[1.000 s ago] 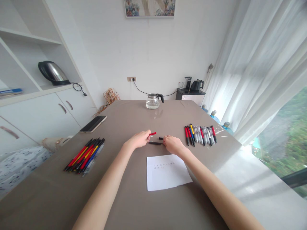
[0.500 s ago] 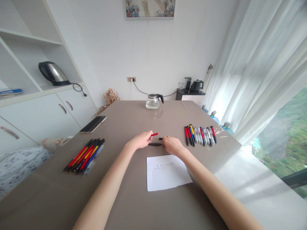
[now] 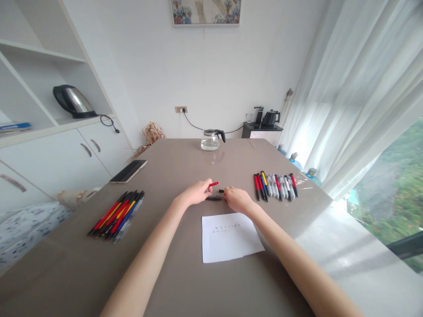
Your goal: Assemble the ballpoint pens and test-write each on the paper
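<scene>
My left hand (image 3: pixel 198 192) is closed on a red pen barrel (image 3: pixel 214 184), whose end sticks out to the right of the fingers. Facing it, my right hand (image 3: pixel 236 199) has its fingers pinched together low over the table; what they hold is mostly hidden. A short black pen part (image 3: pixel 221 191) shows by its fingertips. Between the hands lies a dark pen part (image 3: pixel 214 198), with a thin dark line just above it reaching toward the right fingers. A white sheet of paper (image 3: pixel 228 244) with handwriting lies nearer me.
A pile of assorted pens (image 3: pixel 117 215) is on the left of the table (image 3: pixel 178 281). Several thicker pens (image 3: pixel 276 186) lie in a row on the right. A phone-like dark tablet (image 3: pixel 129 171) rests at the left edge, and a glass pot (image 3: pixel 210 141) stands at the far end.
My left hand has shifted slightly up and to the right, and the red barrel has risen a little with it. My right hand has hardly moved.
</scene>
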